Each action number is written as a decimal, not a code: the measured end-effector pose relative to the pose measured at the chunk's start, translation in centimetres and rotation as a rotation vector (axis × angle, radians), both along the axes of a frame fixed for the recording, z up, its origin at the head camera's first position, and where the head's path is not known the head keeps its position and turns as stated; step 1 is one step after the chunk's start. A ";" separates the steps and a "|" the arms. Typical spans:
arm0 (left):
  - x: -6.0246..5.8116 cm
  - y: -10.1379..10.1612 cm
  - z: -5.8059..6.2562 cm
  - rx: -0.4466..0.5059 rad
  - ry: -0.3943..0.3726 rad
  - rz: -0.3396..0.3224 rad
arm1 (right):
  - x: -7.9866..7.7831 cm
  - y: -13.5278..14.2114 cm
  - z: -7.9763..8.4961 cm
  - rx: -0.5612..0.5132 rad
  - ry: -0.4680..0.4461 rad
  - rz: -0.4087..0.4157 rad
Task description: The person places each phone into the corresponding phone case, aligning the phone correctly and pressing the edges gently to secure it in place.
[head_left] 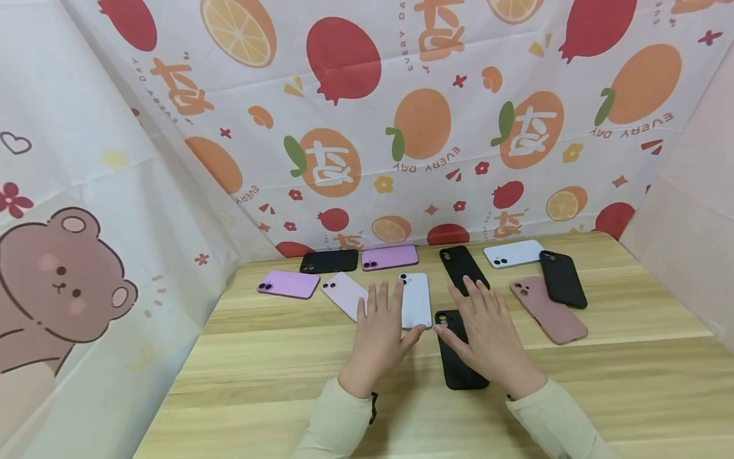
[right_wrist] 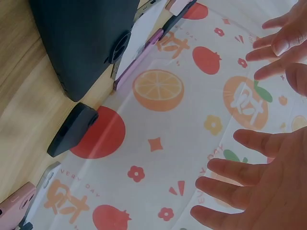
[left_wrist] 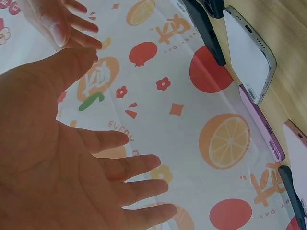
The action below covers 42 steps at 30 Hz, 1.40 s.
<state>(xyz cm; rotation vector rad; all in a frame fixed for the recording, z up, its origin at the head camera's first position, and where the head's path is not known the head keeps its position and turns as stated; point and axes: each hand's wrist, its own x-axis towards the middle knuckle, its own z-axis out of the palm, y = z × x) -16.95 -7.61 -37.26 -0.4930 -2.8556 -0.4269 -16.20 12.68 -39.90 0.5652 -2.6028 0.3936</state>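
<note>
Both hands are raised over the table with fingers spread and hold nothing. In the head view the left hand (head_left: 375,341) overlaps a pale pink phone (head_left: 343,290) and lies beside a white phone (head_left: 418,303). The right hand (head_left: 490,338) partly covers a black phone case (head_left: 459,366) with a camera cutout. Just beyond its fingertips is another black case (head_left: 459,261). The left wrist view shows the left palm (left_wrist: 91,163) with fingers extended; in the right wrist view the right fingers (right_wrist: 235,191) are likewise straight.
Purple phones (head_left: 289,284) (head_left: 390,257) and a dark case (head_left: 329,261) lie at the back left. To the right are a white phone (head_left: 510,254), a dusty-pink case (head_left: 550,312) and a black case (head_left: 564,279) overlapping it. A fruit-print cloth (head_left: 373,140) hangs behind the wooden table (head_left: 258,382).
</note>
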 end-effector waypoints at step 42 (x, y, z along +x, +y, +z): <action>-2.6 -0.1 -2.3 0.106 -0.028 -0.020 | -4.6 -2.6 -0.8 -0.266 -0.485 0.101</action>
